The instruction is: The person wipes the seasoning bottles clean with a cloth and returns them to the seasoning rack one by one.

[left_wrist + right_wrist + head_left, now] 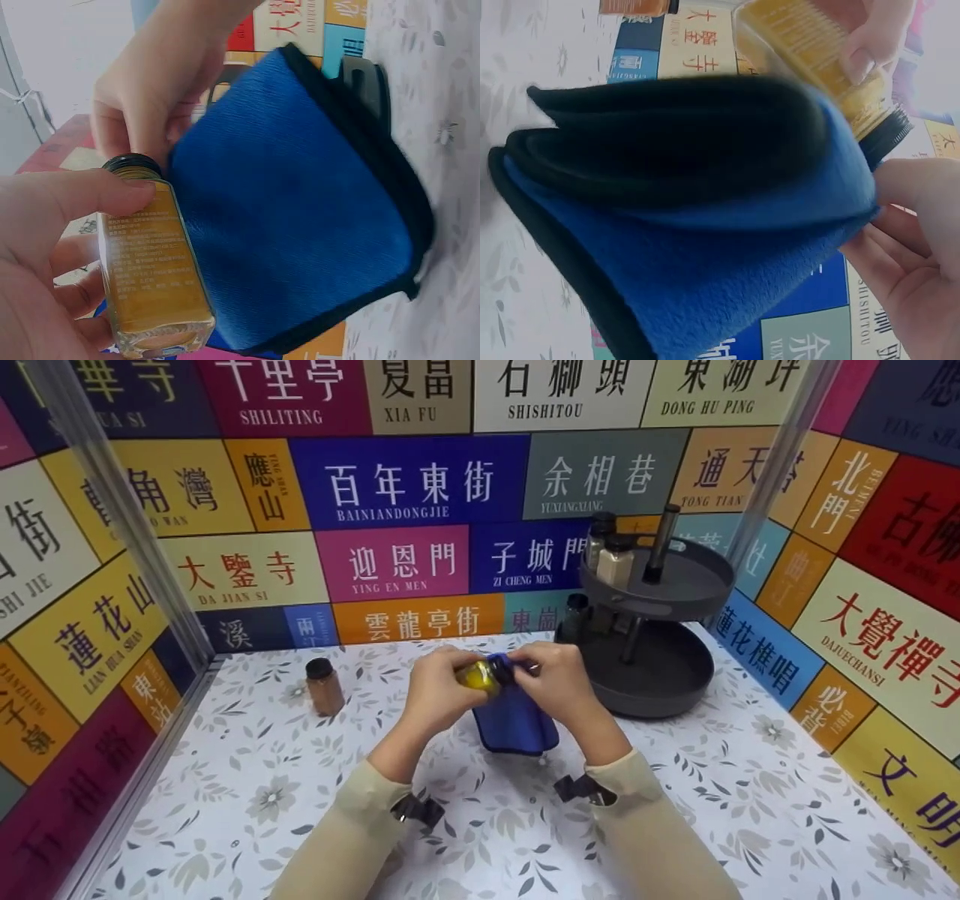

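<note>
My left hand (439, 686) grips a square glass jar (154, 270) of yellow powder, tilted, its black cap (133, 165) toward the other hand. Small print covers the jar's side in the left wrist view. Between finger and thumb, my right hand (559, 679) pinches a folded blue cloth (514, 724) with dark edging. From those fingers the cloth hangs down, close to the table. In the right wrist view the cloth (727, 277) lies against the jar near its cap (885, 135). Some right fingertips are hidden behind the cloth and jar.
A jar of brown powder (325, 690) with a black cap stands on the floral tabletop (270, 802) at left. At right stands a two-tier black rack (637, 697), with several capped jars on its tiers. Printed walls enclose the back and sides.
</note>
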Demonstrator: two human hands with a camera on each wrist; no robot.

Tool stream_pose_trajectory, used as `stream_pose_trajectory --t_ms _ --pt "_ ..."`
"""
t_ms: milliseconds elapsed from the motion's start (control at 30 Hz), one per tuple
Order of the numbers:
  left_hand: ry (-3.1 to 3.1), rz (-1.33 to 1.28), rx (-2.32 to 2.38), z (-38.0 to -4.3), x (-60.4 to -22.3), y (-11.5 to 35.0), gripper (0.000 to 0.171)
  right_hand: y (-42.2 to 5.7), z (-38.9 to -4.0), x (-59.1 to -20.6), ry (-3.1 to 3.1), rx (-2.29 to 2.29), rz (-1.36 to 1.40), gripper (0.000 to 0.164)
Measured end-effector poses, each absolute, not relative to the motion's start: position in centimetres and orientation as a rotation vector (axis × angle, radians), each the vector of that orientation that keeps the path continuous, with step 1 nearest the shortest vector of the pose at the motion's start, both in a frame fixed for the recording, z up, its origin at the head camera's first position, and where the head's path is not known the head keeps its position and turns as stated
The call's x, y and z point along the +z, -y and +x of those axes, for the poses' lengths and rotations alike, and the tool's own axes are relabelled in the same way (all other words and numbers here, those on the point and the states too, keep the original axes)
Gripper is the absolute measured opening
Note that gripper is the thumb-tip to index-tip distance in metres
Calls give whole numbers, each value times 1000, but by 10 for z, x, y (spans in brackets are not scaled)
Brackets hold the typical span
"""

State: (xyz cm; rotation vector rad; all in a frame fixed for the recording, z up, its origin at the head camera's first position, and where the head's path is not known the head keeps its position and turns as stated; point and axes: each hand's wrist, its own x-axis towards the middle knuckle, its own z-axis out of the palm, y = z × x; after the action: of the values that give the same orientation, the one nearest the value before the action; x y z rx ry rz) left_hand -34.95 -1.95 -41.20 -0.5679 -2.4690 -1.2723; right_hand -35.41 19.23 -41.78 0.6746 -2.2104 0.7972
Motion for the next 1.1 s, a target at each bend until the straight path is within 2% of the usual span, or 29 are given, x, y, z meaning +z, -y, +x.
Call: stream_pose_trajectory --t_ms 500,733,1100 --pt "2451 -442 -1275 -357 -413 28 49 -188 -340 -406 2245 646 833 12" --pt "2491 -530 -1136 -354 -416 21 47 -185 -333 -403 2143 599 878 14" --pt "2522 -607 -1136 -349 -415 15 46 -189 -340 -405 2137 657 764 13"
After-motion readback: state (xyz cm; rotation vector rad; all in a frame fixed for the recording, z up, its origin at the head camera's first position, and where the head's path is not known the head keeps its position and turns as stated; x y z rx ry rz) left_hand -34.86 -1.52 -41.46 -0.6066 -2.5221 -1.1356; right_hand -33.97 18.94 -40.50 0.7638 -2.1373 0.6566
